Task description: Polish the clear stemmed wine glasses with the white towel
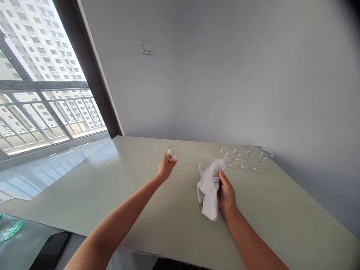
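Note:
Toward the table's far side, my left hand point(166, 167) is closed around the lower part of a clear wine glass point(174, 150). The bowl stands upright above my fingers, which hide the stem and foot; whether it touches the table I cannot tell. My right hand point(227, 193) grips a crumpled white cloth point(210, 187), which hangs down to the left of my fingers above the table. Beyond the cloth, several clear stemmed wine glasses point(252, 154) stand upright in a group at the back right, and the cloth lies partly in front of the leftmost ones.
The pale greenish table point(126, 221) reaches back to the grey walls. At the lower left, a dark phone point(52, 247) and a greenish glass item point(9, 227) lie on a lower surface. A light switch point(147, 46) is on the wall, and a window point(47, 90) with railings is at left.

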A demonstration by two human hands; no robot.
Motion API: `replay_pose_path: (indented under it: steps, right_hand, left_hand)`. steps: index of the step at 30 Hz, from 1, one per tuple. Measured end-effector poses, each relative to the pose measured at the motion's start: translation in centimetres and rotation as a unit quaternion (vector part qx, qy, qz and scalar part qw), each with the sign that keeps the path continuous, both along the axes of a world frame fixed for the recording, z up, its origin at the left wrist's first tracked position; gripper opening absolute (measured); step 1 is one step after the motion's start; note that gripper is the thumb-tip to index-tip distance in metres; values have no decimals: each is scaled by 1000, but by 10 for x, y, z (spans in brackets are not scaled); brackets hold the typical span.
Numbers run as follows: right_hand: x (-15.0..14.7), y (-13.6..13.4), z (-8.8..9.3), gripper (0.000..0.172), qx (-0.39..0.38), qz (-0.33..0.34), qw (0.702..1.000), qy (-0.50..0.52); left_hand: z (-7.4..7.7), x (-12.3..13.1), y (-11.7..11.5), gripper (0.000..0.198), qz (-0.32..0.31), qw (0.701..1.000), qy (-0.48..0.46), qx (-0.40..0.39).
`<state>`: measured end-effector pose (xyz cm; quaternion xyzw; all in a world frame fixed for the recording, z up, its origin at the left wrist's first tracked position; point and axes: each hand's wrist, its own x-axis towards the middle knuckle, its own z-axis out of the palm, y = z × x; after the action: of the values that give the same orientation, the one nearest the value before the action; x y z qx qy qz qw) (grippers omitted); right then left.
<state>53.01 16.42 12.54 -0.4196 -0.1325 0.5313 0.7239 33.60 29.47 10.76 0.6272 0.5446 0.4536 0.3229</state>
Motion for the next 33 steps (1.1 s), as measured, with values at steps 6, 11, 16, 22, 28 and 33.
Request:
replay_pose_path:
  steps: [6,11,16,22,28,33]
  right_hand:
    - [5,-2,4,28,25,65,997,-25]
    - [7,4,-3,31,43,142,987,-66]
    - [7,3,-8,26,76,176,979,-71]
    - [14,-1,-3,19,110,245,958,-101]
    - [25,-3,-3,18,111,260,946,-158]
    - [27,-1,2,18,116,283,932,-195]
  left_hand:
    - [-1,31,-52,25,-95,988,-119,-37]
    - [18,28,-68,36,-221,959,-178,-5]
    - [28,24,-71,21,-289,944,-115,115]
    - [37,20,-73,24,-352,917,-183,-27]
    - [45,15,-73,32,-380,889,-217,-136]
    - [54,12,-75,30,-395,886,-199,-139]
